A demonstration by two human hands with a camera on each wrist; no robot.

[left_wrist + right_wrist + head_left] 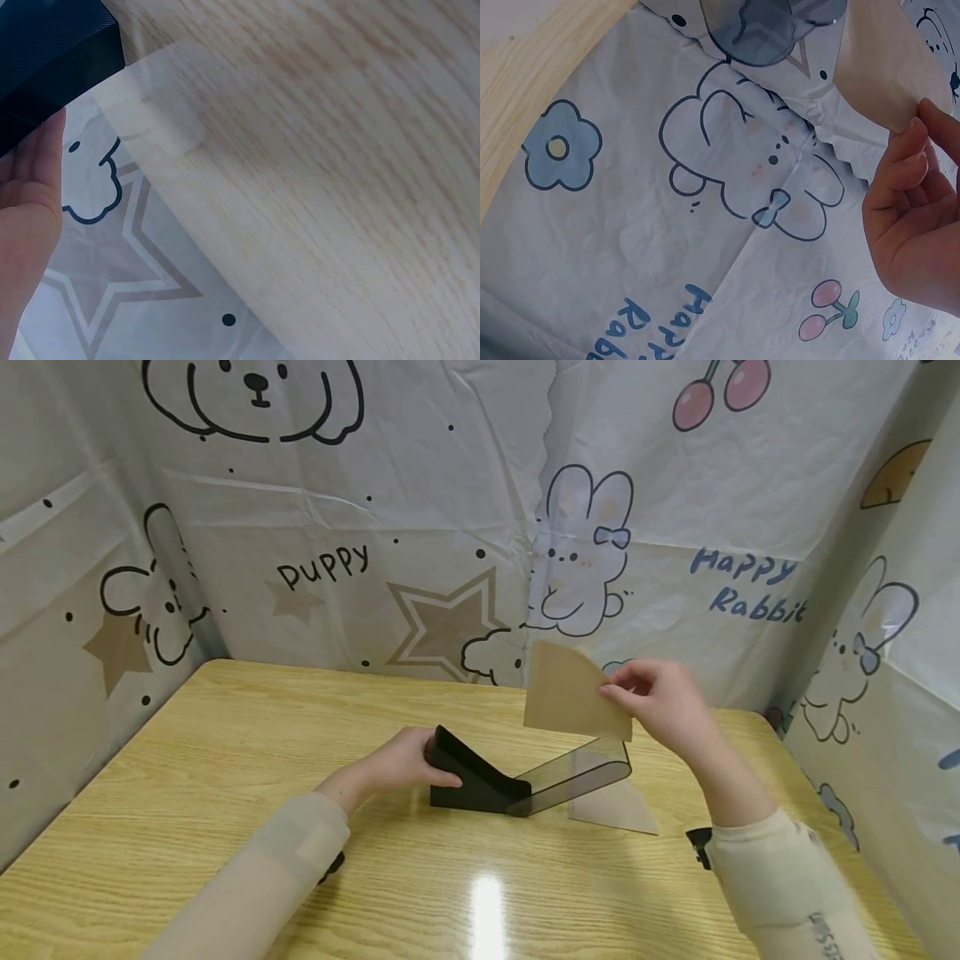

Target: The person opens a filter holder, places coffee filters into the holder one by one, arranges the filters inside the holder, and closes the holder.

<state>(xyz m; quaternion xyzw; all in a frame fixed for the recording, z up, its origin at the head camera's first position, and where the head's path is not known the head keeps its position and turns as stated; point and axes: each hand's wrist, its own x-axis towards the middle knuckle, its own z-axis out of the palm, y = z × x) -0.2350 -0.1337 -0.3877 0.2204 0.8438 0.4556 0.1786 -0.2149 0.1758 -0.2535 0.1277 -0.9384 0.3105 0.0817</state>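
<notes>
In the head view my left hand [405,760] grips the black, wedge-shaped end of a holder [476,781], thumb on its near side. From that end a smoky see-through part [577,785] slants up to the right. My right hand [663,697] pinches a brown fan-shaped paper filter [570,689] by its right edge, above the see-through part. A second pale fan-shaped sheet [618,810] shows on the table below it. The left wrist view has the black end [60,67] over the left fingers. In the right wrist view, thumb and fingertips hold the filter [885,67].
A wood-grain table [225,760] carries these things. Behind it and at both sides hangs a white printed cloth [420,527] with cartoon animals and lettering. A black wrist device [699,847] sits at the right cuff. Light glares on the table's near middle.
</notes>
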